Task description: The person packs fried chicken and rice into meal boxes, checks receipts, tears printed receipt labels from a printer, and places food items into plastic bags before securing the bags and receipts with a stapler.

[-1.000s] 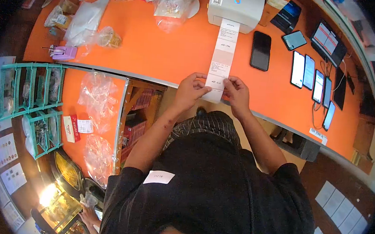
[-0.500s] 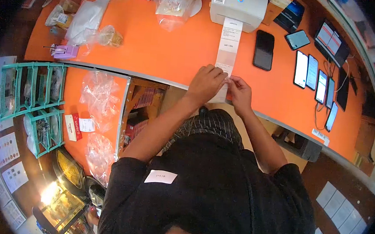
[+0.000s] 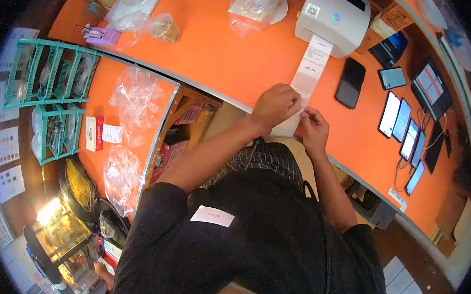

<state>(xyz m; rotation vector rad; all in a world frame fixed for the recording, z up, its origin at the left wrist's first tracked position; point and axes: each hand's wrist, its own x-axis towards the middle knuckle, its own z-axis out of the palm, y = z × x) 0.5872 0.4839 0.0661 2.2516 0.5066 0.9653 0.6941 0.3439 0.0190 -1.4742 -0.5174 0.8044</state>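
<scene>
A long strip of printed labels (image 3: pixel 307 81) runs out of the white label printer (image 3: pixel 332 21) and down over the front edge of the orange table. My left hand (image 3: pixel 275 106) has its fingers curled closed at the left side of the strip, near the table edge. On the opposite side, my right hand (image 3: pixel 315 132) pinches the strip's right edge between thumb and fingertips. Below both hands the strip's lower end hangs toward my lap. Some of the left fingertips are hidden behind that hand.
A black phone (image 3: pixel 350 83) lies right of the strip. Several lit phones, cables and a tablet (image 3: pixel 430 91) fill the table's right side. Plastic bags (image 3: pixel 256 6) and a purple tape dispenser (image 3: pixel 102 36) lie leftward. Green racks (image 3: pixel 52 74) stand on the side table.
The camera view has turned, so the printer, table and phones appear shifted to the right. Both hands stay on the label strip, almost in the same position along it.
</scene>
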